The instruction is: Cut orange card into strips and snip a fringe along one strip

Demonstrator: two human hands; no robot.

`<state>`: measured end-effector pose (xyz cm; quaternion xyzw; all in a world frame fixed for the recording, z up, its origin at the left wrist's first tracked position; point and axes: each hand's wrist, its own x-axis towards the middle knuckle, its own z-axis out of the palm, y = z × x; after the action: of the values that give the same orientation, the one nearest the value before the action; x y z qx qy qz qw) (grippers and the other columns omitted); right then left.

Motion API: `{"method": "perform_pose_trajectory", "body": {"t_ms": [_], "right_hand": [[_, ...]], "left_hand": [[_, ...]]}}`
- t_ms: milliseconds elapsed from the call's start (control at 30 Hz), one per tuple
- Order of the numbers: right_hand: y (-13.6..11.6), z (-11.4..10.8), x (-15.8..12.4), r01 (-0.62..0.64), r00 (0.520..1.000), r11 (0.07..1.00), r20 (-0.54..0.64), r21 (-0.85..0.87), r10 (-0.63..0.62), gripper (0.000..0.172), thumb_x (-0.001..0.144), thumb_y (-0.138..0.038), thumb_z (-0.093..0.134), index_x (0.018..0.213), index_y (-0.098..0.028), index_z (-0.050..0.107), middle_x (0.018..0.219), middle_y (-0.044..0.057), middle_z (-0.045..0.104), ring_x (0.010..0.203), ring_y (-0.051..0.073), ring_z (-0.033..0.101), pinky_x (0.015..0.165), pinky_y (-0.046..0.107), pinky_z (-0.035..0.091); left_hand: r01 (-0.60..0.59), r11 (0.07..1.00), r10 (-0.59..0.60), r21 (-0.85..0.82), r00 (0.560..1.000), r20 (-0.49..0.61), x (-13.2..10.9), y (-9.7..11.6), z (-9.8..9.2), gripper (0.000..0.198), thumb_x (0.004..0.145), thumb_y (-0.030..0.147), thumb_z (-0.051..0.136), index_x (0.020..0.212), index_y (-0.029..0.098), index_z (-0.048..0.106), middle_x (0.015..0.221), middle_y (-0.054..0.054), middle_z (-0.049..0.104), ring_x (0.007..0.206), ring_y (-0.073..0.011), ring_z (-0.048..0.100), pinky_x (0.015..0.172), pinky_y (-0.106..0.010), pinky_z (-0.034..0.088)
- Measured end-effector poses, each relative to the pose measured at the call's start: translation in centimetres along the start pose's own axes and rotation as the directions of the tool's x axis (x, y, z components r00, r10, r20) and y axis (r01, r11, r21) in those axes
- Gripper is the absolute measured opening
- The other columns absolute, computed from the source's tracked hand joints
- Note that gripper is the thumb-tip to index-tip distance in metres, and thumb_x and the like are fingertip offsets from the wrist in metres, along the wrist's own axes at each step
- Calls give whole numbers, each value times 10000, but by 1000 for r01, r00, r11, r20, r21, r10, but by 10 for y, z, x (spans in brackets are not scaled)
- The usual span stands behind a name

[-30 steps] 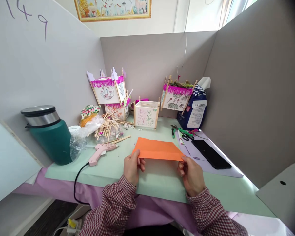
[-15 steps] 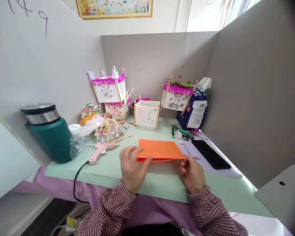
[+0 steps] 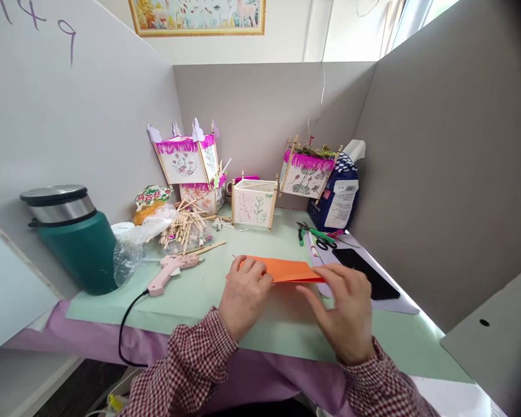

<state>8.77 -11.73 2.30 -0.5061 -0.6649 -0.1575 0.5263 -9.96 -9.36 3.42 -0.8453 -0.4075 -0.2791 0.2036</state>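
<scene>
A folded orange paper sheet [image 3: 289,269] lies flat on the pale green mat [image 3: 200,289] in front of me. My left hand [image 3: 244,294] rests on its left end, fingers stretched flat on the paper. My right hand [image 3: 345,313] lies over its right end, fingers spread and pressing down along the near edge. Neither hand grips anything. Both sleeves are red-and-white checked.
A pink glue gun [image 3: 170,271] with a black cord lies left of the paper. Behind it are a pile of wooden sticks [image 3: 186,226], paper lanterns [image 3: 254,202], a green flask [image 3: 76,240], scissors [image 3: 321,236] and a black phone [image 3: 360,272]. Grey partitions enclose the desk.
The orange paper has been lowered flat onto the mat. Both hands let go of its corners and now press on top, the left hand having moved onto its left end.
</scene>
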Motion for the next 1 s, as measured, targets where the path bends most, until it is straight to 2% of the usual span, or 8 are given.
{"method": "perform_pose_trajectory", "body": {"t_ms": [33,100,200,400,500,667,900,1000], "right_hand": [[-6,-2,6,130,988,991,88,-36,-126,273,729,-356,621,958,-208,598,958,58,593,920,216,492,847,403,339],[-18,-6,19,264,946,964,209,-45,-249,131,803,-273,547,900,-219,618,862,30,614,872,187,499,859,394,306],[-27,-11,35,298,919,955,275,-13,-283,151,850,-217,473,813,-201,618,722,15,592,742,148,491,788,347,322],[-31,-32,62,302,875,947,362,114,-322,190,876,-257,419,842,-180,589,744,32,576,725,150,493,693,296,348],[-32,-38,69,310,850,941,406,133,-337,180,864,-307,444,871,-183,574,785,32,586,744,152,506,696,290,355],[-30,-41,72,333,793,928,484,165,-371,297,895,-315,371,676,-177,517,622,-1,529,607,120,467,590,253,326],[-31,-36,74,406,765,911,518,74,-383,371,912,-330,309,625,-170,482,567,-4,486,557,111,435,548,246,297],[-37,-33,74,414,761,906,511,91,-400,352,914,-324,306,665,-166,499,605,6,507,588,116,446,577,251,310]], "left_hand": [[-27,1000,27,1,1000,12,3,2,-8,176,857,204,436,764,176,583,782,-33,549,791,-164,443,854,-383,335],[-69,998,69,-8,997,23,9,3,-23,190,865,230,426,760,176,576,732,-25,536,775,-166,443,869,-399,326],[-57,998,57,-27,998,-20,14,-3,-46,169,865,256,430,838,172,574,739,-23,546,778,-169,451,874,-418,316],[-54,991,45,-125,996,-72,19,-22,-76,197,865,280,433,787,159,567,705,-21,541,714,-156,446,752,-356,350],[-71,971,53,-229,995,-83,20,-24,-79,218,877,247,403,748,152,551,680,-18,526,684,-142,440,693,-314,353],[-101,942,88,-319,995,-56,19,-26,-79,267,895,213,331,698,148,499,659,-18,501,649,-128,433,639,-285,354],[-142,982,151,-123,987,63,28,-18,-83,251,892,286,356,786,151,540,742,-29,546,724,-149,480,722,-336,370],[-152,984,156,-89,987,42,30,-8,-78,244,892,244,336,780,150,531,715,-24,537,686,-146,479,639,-299,374]]}}
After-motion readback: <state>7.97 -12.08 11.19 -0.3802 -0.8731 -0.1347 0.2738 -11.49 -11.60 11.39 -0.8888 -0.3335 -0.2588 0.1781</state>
